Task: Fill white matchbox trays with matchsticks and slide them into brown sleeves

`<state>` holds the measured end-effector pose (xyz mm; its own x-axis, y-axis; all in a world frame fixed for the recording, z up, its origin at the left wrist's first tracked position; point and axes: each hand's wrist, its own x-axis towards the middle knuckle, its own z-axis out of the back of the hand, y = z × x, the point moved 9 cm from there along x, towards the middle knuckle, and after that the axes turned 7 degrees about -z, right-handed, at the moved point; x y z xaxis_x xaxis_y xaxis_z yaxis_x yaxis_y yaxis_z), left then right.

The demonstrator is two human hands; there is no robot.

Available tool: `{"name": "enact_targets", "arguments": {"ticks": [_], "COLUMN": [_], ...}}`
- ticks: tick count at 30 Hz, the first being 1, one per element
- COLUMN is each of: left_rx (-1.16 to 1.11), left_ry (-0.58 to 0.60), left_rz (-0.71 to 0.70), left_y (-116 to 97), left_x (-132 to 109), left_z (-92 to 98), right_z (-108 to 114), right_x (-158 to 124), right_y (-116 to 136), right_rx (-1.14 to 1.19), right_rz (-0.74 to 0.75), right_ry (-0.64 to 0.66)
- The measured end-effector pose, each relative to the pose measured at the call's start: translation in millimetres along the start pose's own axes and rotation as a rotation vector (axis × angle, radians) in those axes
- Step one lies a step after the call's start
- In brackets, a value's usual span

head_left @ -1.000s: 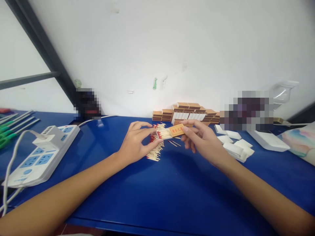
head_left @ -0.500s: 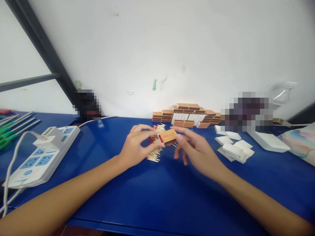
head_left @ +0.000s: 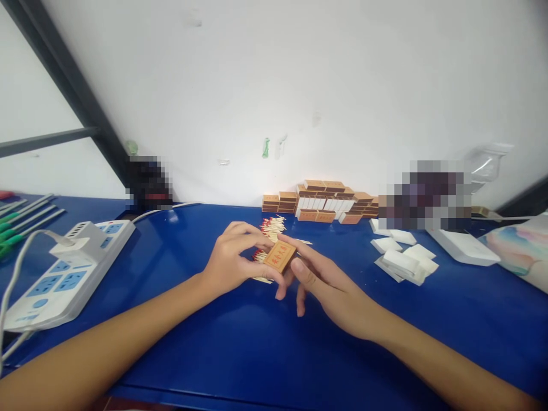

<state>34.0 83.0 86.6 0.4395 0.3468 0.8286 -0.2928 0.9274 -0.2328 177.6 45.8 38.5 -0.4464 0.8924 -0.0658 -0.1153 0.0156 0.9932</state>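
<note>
An orange-brown matchbox (head_left: 279, 256) is held between both hands just above the blue table (head_left: 274, 342). My left hand (head_left: 233, 260) pinches its left end with thumb and fingers. My right hand (head_left: 323, 279) presses its right end with thumb and forefinger, the other fingers hanging down. The box looks closed, with no match heads showing. Behind the hands lies a loose pile of red-tipped matches (head_left: 270, 228).
Stacked matchboxes (head_left: 325, 201) line the wall. White inner trays (head_left: 405, 257) lie to the right, with a white flat box (head_left: 464, 246) and a colourful bag (head_left: 524, 251) beyond. A power strip (head_left: 64, 274) with cable sits left, green-handled tools (head_left: 21, 220) at the far left.
The drawer full of matches has been pushed into the sleeve, so the box is now closed. Both hands have come down and toward me with it.
</note>
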Motion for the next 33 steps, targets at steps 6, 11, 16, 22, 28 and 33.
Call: {"name": "enact_targets", "arguments": {"ticks": [6,11,16,22,28,33], "left_rx": [0.042,-0.01,0.093,0.174,0.191,0.169], "left_ry": [0.072,0.126,0.148,0.14,0.19,0.208], "left_rz": [0.065,0.186,0.256,0.281,0.279,0.331], "left_y": [0.8,12.9,37.0,63.6,106.1,148.2], "left_x": [-1.5,-2.8,1.2,15.9,35.3,51.6], "left_z": [-7.7,-13.3,-4.6,6.9,-1.3,-17.8], "right_z": [12.6,90.2,203.9,237.1,235.2,225.6], "right_x": [4.4,14.3,7.7,6.4,12.0,18.0], "right_y": [-6.9,5.2,-12.8,-34.1,-37.4,-27.9], "right_rx": [-0.145,-0.596,-0.986,-1.207,-1.289,-1.326], "right_rz": [0.001,0.031,-0.428,-0.604,-0.643,-0.627], "right_ry": [-0.063,-0.437,-0.796,-0.818,-0.811,-0.828]}}
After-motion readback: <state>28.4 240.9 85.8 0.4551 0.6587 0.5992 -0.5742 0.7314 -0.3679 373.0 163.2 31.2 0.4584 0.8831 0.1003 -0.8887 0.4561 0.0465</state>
